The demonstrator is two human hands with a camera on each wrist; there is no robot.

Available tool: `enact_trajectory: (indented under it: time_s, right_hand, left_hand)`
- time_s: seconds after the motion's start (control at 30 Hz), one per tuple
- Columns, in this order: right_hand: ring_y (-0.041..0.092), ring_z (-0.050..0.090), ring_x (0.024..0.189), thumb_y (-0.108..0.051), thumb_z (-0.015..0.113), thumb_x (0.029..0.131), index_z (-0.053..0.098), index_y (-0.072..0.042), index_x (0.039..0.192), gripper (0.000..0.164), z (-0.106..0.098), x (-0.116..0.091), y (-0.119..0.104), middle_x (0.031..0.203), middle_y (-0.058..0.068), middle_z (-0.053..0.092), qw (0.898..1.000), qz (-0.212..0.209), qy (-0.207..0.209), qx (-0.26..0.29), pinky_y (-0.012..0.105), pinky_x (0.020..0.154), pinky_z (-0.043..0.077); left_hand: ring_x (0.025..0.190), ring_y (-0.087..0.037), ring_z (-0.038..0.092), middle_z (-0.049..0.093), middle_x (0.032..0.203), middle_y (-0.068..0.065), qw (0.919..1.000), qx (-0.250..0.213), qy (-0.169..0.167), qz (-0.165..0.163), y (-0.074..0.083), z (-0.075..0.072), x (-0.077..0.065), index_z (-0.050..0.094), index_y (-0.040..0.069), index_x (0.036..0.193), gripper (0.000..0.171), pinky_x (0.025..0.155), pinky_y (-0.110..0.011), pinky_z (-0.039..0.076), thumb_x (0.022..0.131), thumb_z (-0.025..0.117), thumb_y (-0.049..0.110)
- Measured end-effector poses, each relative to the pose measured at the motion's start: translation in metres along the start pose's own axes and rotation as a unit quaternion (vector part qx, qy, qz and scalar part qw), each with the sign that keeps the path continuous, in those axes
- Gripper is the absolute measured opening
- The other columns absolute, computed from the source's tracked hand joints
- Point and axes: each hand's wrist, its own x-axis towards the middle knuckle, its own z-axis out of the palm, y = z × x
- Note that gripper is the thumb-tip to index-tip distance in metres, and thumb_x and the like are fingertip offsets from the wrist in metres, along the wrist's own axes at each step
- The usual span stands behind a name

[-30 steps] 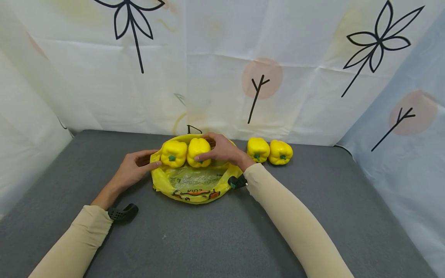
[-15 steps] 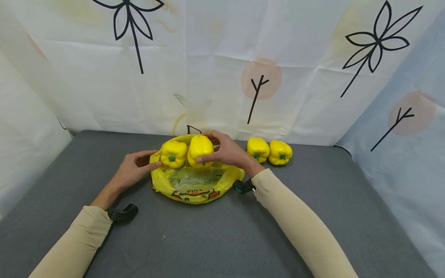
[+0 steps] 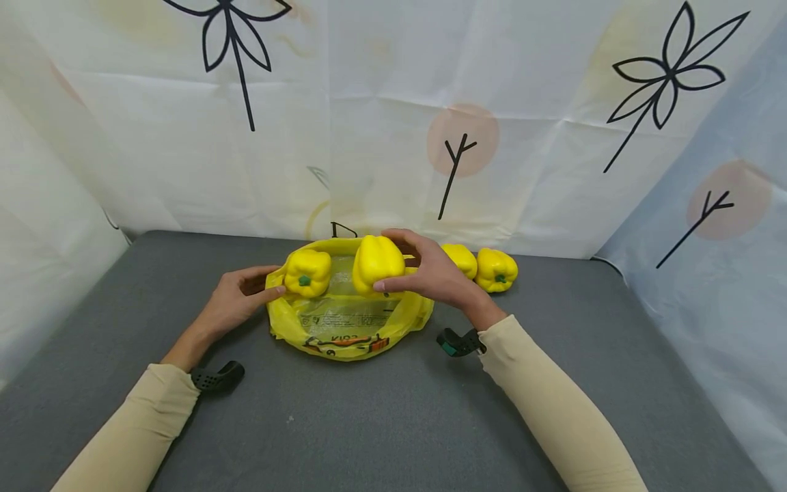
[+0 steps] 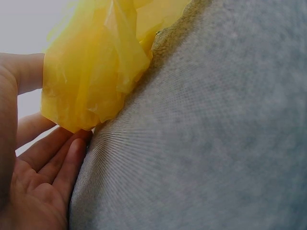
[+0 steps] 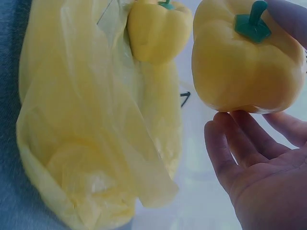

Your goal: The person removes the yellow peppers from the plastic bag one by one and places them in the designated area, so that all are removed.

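A yellow bell pepper (image 3: 376,265) with a green stem is in my right hand (image 3: 435,270), held above the right part of an open yellow plastic bag (image 3: 289,321). The right wrist view shows my thumb near the stem and my fingertips against the opposite side. At the bag's left edge, my left hand (image 3: 236,301) holds the rim, thumb over it and fingers outside. In the left wrist view the bag's folds partly hide that thumb. Another yellow bell pepper (image 3: 307,272) sits in the bag's left part, close to my left thumb.
Two more yellow bell peppers lie to the right at the back of the grey table (image 3: 344,424): the nearer-in pepper (image 3: 461,259) is partly covered by my right hand, beside the outer pepper (image 3: 496,270). A printed white cloth (image 3: 381,157) hangs behind the table.
My right hand has lifted its bell pepper and moved it rightward, away from the pepper staying in the bag. My left hand and the bag have stayed put.
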Motion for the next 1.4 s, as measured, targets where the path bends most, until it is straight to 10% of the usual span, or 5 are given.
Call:
enact_trajectory:
  time_s: [0.77, 1.4]
  right_hand:
    - [0.027, 0.059, 0.118, -0.013, 0.086, 0.083, 0.042, -0.014, 0.154, 0.084, -0.032, -0.056, -0.003, 0.147, 0.004, 0.049, 0.998, -0.044, 0.038, -0.006, 0.053, 0.1, 0.048]
    - [0.029, 0.057, 0.119, -0.003, 0.083, 0.084, 0.042, -0.013, 0.154, 0.081, -0.061, -0.092, 0.008, 0.147, 0.005, 0.047, 0.996, -0.033, 0.087, -0.012, 0.03, 0.094, 0.052]
  left_hand:
    - [0.126, -0.039, 0.056, 0.055, 0.142, -0.024, 1.0, -0.001, 0.001, 0.0, 0.002, -0.001, -0.002, 0.049, -0.001, 0.149, 0.057, 0.084, -0.012, 0.048, 0.101, 0.066, 0.026]
    - [0.128, -0.04, 0.055, 0.054, 0.143, -0.025, 1.0, 0.002, -0.003, -0.003, 0.0, 0.0, 0.0, 0.048, -0.001, 0.149, 0.058, 0.086, -0.012, 0.047, 0.102, 0.066, 0.026]
